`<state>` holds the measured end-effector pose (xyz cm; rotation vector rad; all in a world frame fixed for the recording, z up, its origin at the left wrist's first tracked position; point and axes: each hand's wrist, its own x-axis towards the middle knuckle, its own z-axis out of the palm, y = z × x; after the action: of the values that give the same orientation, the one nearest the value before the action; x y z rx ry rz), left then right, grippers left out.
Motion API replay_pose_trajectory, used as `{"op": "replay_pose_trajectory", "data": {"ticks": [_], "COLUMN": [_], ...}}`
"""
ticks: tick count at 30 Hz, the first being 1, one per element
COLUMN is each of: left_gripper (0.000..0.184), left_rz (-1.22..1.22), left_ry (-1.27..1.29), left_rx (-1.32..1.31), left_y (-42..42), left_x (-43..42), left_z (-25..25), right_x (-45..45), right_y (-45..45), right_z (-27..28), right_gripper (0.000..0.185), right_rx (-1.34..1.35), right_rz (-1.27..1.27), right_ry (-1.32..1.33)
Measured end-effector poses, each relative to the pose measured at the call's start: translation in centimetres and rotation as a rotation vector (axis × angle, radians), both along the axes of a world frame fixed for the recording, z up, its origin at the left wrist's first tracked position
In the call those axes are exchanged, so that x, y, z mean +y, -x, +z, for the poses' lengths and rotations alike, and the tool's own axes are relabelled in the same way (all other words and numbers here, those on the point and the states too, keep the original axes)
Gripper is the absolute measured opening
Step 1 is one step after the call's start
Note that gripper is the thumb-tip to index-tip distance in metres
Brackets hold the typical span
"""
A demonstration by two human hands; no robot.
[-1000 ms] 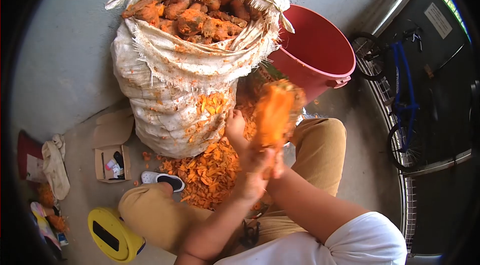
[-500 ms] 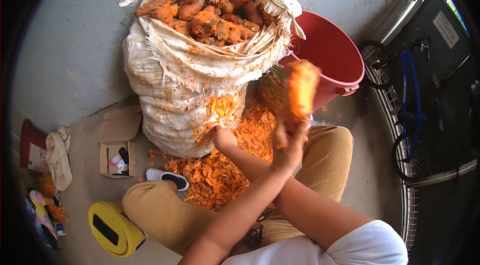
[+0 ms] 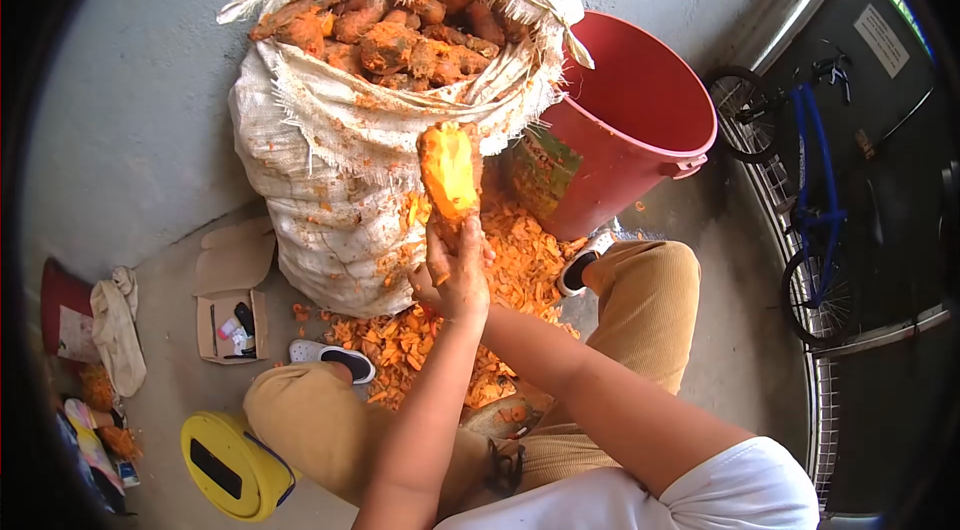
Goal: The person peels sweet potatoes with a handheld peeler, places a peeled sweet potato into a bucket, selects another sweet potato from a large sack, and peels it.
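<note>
My left hand [image 3: 465, 275] is closed around the lower end of a thick orange sweet potato [image 3: 450, 170], held upright in front of the sack. Its near side is bare bright orange flesh, with rough brownish skin along the edge. Behind my left wrist is my right hand [image 3: 426, 288], close to the root's lower end; its fingers look curled but are mostly hidden, and I cannot make out what they hold. A white woven sack [image 3: 330, 220] stands in front of me, filled with similar roots [image 3: 390, 48]. Orange peelings [image 3: 400, 355] are heaped between my legs.
A large red bin [image 3: 630, 165] stands right of the sack. Left are an open cardboard box [image 3: 232, 325] with small items and a yellow lidded bucket [image 3: 235, 465]. A blue bicycle [image 3: 825, 190] is at the right by a dark panel. A grey wall rises behind.
My left hand has swung the sweet potato leftward, from beside the bin to the front of the sack. My right hand has moved slightly left, and the forearms no longer cross as widely.
</note>
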<state>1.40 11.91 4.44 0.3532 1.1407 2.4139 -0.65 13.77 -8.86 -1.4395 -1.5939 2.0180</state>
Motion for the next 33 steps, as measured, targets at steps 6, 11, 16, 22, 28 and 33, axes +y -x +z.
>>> {"op": "replay_pose_trajectory", "data": {"ticks": [6, 11, 16, 22, 28, 33], "left_gripper": [0.04, 0.046, 0.044, 0.022, 0.031, 0.037], "left_rz": [-0.034, 0.101, 0.162, 0.236, 0.215, 0.278], "left_ry": [0.055, -0.077, -0.07, -0.068, -0.023, 0.066], "left_rx": [0.12, 0.074, 0.141, 0.046, 0.133, 0.216], "left_y": [0.5, 0.4, 1.5, 0.5, -2.7, -0.4], "left_x": [-1.4, -1.3, -2.0, -2.7, -2.3, -2.2], "left_z": [-1.3, -3.2, -2.8, -1.2, -2.5, -1.4], "right_x": [-0.7, -0.7, -0.8, -0.7, -1.4, -1.6], "right_y": [0.1, -0.1, -1.5, -2.0, -2.4, -2.2], "right_z": [1.1, 2.1, 3.0, 3.7, 3.0, 2.5], "right_gripper": [0.026, 0.025, 0.025, 0.023, 0.022, 0.022], "right_rx": [0.243, 0.363, 0.41, 0.375, 0.483, 0.752], "right_rz": [-0.278, -0.425, -0.504, -0.565, -0.502, -0.355], "right_ry": [0.314, 0.491, 0.639, 0.675, 0.687, 0.773]}}
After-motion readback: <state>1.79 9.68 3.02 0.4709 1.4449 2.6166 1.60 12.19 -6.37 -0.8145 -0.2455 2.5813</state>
